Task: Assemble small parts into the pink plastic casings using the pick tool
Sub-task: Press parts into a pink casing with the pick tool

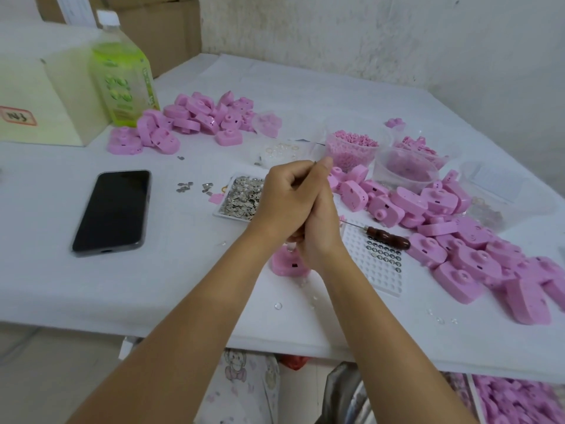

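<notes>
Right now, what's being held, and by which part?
Both the left hand and right hand clasp a thin tool around its middle; only its ends show, above the hands and below, over a pink casing.

A black phone (113,211) lies flat on the white worktop (91,286) to my left, its screen dark. Farther back, a green drink bottle (123,75) with a white cap stands just beside a pale box (46,99) with a red-edged label. Brown cardboard boxes (159,26) sit behind them.
</notes>
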